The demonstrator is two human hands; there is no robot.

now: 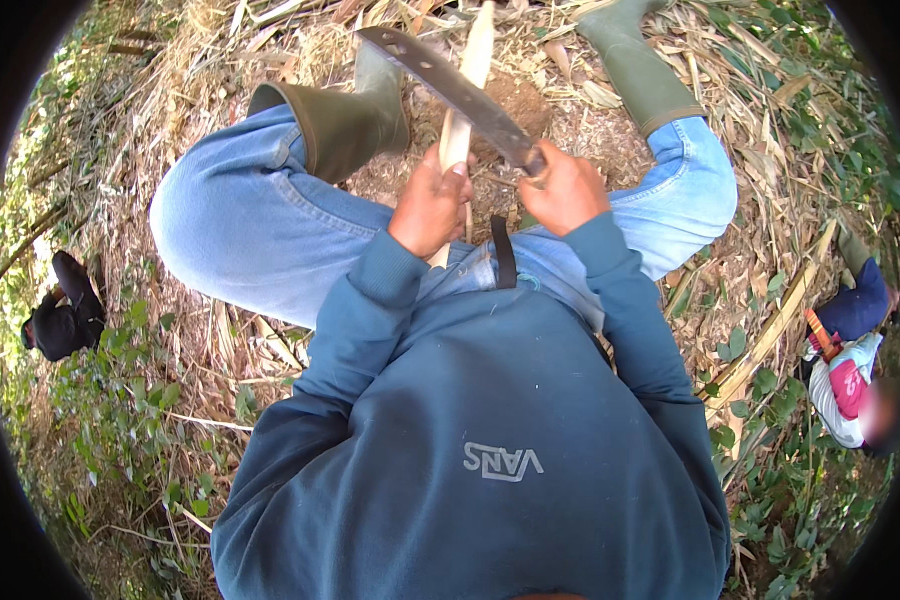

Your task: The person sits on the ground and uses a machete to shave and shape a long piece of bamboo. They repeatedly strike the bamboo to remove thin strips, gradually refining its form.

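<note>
My left hand (431,203) is closed around a pale strip of split bamboo or wood (478,48), which runs from my lap out past the top of the view. In my right hand (564,188) I grip the handle of a machete (450,90). Its long dark blade slants up and to the left, crossing over the pale strip beyond my left hand. A few holes show near the blade's far end. Whether the blade touches the strip, I cannot tell. My fingers hide most of the machete's handle.
I sit with bent legs in jeans and green rubber boots (635,70) on either side of the strip. Dry leaves and stalks (220,90) litter the ground. One person in black (65,310) is at the far left, another person (850,360) at the right, near a long pole (770,340).
</note>
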